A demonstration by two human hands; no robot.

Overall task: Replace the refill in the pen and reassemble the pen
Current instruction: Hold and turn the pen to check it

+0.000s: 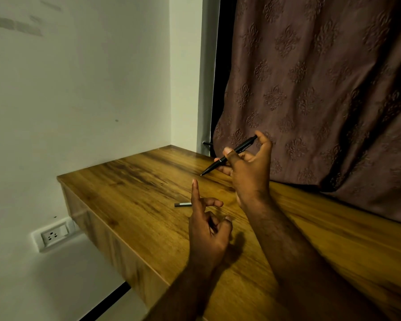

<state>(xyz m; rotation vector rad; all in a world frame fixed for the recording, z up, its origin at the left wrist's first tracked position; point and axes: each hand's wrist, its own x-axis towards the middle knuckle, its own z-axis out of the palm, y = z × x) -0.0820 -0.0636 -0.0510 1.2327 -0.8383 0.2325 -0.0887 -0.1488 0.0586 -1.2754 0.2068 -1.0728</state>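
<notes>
**Pen in your right hand, refill on the surface**

Your right hand (248, 172) is raised above the surface (137, 193) and pinches the black pen (214, 165) around its middle, thumb on the near side and fingers curled behind the barrel. The pen slants, its tip pointing down and to the left, clear of the wood, while its top end points up toward the curtain (310, 89). It looks whole from here, though your thumb hides a stretch of the barrel.

Your left hand (206, 232) holds nothing. Its index finger stands straight up, the other fingers are loosely bent and the thumb is out to the side.

A short grey refill (182, 204) lies flat on the surface just beyond your left hand, one end hidden behind your fingers. It is well apart from the pen.

The surface's left edge runs diagonally from the far corner toward you, with a drop beside it and a socket (53, 235) low on the wall (79, 89). Bare wood lies left of and beyond the refill. On the right, the curtain hangs close behind your right hand.
</notes>
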